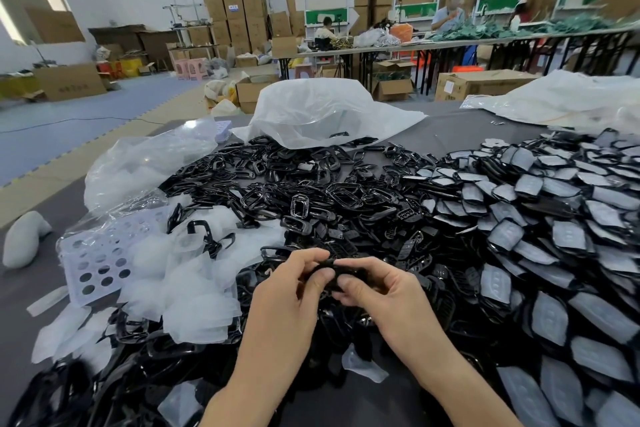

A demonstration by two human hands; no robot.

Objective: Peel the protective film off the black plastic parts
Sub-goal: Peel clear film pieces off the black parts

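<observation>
Now, from the head view, both hands meet low in the middle over the table point(450, 130). The left hand point(284, 295) and the right hand point(388, 295) each pinch one small black part point(331, 264) between thumb and fingers point(308, 257), holding it just above the heap; neither hand is loose. Whether film is on this part I cannot tell, for the hands hide most of it. To the right lie filmed parts point(554, 218), overlapping like scales, each with a pale grey sheet on its face. Ahead is a heap of bare black frames point(301, 184). To the left is a drift of peeled film point(194, 291) beside a perforated tray point(91, 263), with a white bag point(322, 107) beyond.

By my judgement the part is light and stiff, glossy enough to slip, and thin enough to flex or scratch if squeezed hard. It is best held by its edges with one hand while a nail of the other lifts the film at a corner. The film looks thin, soft and clingy, so it should be drawn off slowly, flat along the face
</observation>
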